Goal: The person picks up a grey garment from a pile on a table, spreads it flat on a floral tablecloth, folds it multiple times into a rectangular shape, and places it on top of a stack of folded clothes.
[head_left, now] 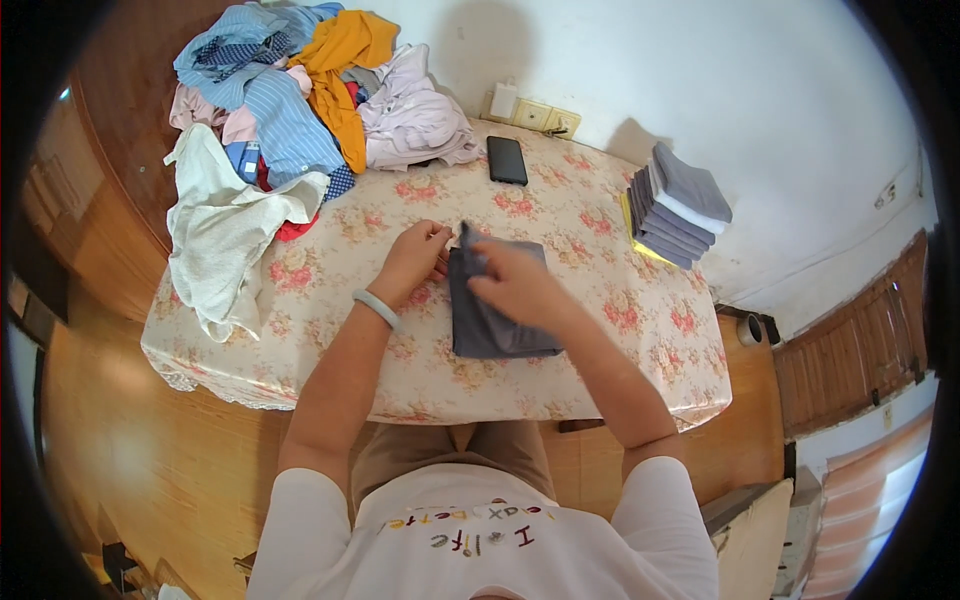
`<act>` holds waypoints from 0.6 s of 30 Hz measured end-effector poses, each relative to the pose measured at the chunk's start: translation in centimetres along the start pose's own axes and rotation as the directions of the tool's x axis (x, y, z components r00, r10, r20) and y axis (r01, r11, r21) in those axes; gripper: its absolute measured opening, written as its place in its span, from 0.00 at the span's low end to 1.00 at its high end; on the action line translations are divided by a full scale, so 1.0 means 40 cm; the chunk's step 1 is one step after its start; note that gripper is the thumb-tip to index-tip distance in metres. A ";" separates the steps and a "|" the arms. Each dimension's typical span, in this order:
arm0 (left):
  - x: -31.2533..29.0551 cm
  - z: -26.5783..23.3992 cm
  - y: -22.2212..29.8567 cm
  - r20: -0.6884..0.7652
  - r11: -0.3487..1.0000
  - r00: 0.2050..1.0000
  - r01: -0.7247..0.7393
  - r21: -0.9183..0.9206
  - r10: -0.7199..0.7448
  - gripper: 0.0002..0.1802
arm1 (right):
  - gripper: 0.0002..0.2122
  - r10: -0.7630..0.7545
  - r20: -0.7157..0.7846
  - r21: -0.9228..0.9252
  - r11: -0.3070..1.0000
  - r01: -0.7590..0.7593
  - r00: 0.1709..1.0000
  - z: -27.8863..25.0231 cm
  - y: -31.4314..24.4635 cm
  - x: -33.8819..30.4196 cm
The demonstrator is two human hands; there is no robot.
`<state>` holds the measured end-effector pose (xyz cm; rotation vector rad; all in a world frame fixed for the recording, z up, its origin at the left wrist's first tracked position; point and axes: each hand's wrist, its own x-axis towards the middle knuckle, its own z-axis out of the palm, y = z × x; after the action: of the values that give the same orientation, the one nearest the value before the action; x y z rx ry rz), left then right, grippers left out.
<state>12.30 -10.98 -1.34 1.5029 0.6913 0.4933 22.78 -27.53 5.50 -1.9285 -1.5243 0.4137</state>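
Note:
A dark grey folded cloth (pixel 490 330) lies on the table straight in front of me. My right hand (pixel 520 285) reaches over it, slightly blurred, with fingers closed on the cloth near its raised upper left corner. Just off the cloth's left edge is my left hand (pixel 415 258), its fingers curled and pressed together. Whether those fingertips hold a bit of fabric is too small to make out. A pale band circles my left wrist.
A heap of crumpled clothes (pixel 290 110) fills the far left, with a white garment (pixel 215 240) spilling forward. Behind the cloth lies a black phone (pixel 506 160). A stack of folded cloths (pixel 675 210) stands far right by the wall. A flowered tablecloth (pixel 620 350) covers the table.

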 end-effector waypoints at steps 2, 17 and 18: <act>0.014 -0.008 -0.010 0.019 0.997 0.999 0.036 -0.071 -0.035 0.17 | 0.22 0.076 0.197 -0.059 0.996 -0.066 0.977 0.051 -0.021 -0.005; -0.031 0.018 0.017 -0.046 0.723 0.941 -0.225 0.654 0.334 0.18 | 0.28 0.003 -0.088 -0.561 0.827 -0.052 0.996 0.045 0.199 -0.043; -0.032 0.017 0.016 -0.034 0.723 0.932 -0.258 0.641 0.362 0.17 | 0.30 0.113 -0.057 -0.495 0.860 -0.126 0.992 0.042 0.205 -0.044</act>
<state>11.93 -12.35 -0.62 2.2640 0.7716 0.6844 27.42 -29.75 -1.34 -2.4224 -1.6096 0.0367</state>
